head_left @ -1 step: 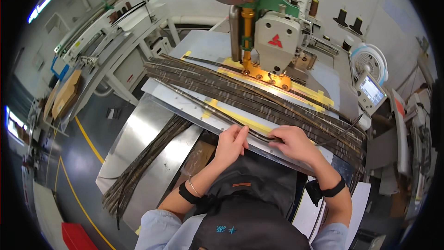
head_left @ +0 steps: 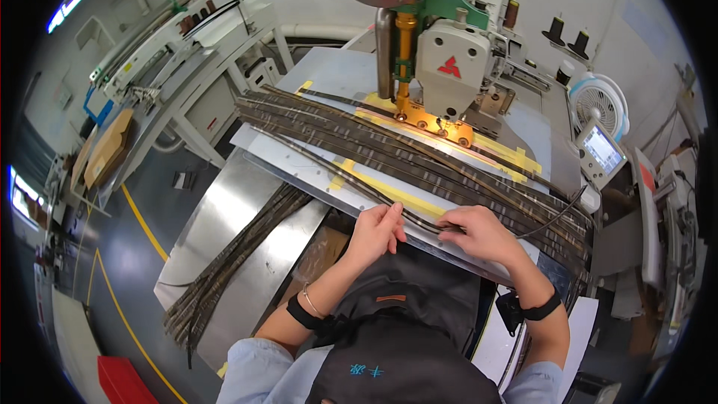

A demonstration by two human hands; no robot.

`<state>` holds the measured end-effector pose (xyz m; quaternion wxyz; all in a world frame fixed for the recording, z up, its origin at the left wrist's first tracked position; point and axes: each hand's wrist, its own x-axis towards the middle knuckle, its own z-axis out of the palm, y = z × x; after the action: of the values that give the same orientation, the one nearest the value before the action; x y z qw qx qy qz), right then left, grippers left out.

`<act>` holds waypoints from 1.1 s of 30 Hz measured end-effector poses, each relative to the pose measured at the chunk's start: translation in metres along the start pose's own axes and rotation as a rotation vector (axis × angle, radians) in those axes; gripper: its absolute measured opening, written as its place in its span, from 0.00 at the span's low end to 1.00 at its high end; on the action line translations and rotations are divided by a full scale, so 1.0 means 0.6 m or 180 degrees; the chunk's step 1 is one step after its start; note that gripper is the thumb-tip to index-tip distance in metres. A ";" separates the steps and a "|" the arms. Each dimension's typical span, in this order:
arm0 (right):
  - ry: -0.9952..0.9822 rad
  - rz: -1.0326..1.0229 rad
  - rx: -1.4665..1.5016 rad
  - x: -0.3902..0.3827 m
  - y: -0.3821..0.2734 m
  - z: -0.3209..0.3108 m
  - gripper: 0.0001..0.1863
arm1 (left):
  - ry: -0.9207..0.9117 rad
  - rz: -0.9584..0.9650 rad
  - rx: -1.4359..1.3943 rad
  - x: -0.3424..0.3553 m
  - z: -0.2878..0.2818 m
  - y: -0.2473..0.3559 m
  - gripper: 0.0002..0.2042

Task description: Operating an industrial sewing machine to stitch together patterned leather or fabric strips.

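Observation:
My left hand (head_left: 378, 232) is closed, thumb and curled fingers at a thin dark striped strip (head_left: 333, 172) along the near edge of the white work plate (head_left: 284, 164). My right hand (head_left: 475, 232) pinches that strip a little farther right. Several more striped strips (head_left: 359, 138) lie across the plate beside yellow tape patches. Behind them stands a white and green sewing machine (head_left: 449, 63) with a gold presser fixture (head_left: 441, 127), lit from its head. A loose bundle of strips (head_left: 206, 292) hangs over the steel table (head_left: 217, 217) on the left.
A control screen (head_left: 602, 146) and white fan (head_left: 594, 105) stand at the right. Another machine table (head_left: 187, 75) with cardboard pieces (head_left: 108, 150) is at the back left. A red object (head_left: 123, 381) sits low at bottom left, by yellow floor lines.
The whole view has shifted very slightly. My hands are almost where they were, with only a small movement of the fingers.

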<state>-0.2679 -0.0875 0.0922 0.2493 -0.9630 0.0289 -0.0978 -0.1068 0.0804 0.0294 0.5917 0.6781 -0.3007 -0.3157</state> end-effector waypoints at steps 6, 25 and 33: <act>-0.0822 0.0912 0.1986 -0.032 0.006 -0.040 0.09 | 0.0112 0.0287 -0.2409 0.025 -0.053 0.019 0.18; -0.0943 0.1116 0.2417 -0.111 0.068 -0.064 0.06 | 0.0464 0.1020 -0.2213 0.011 -0.074 0.056 0.19; -0.0944 0.1264 0.2467 -0.112 0.087 -0.062 0.04 | 0.0646 0.1116 -0.1779 0.013 -0.069 0.064 0.17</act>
<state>-0.3416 -0.1441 0.0871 0.6065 -0.7782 0.1381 0.0872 -0.0707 0.0953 0.0714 0.8267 0.4558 -0.2542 -0.2103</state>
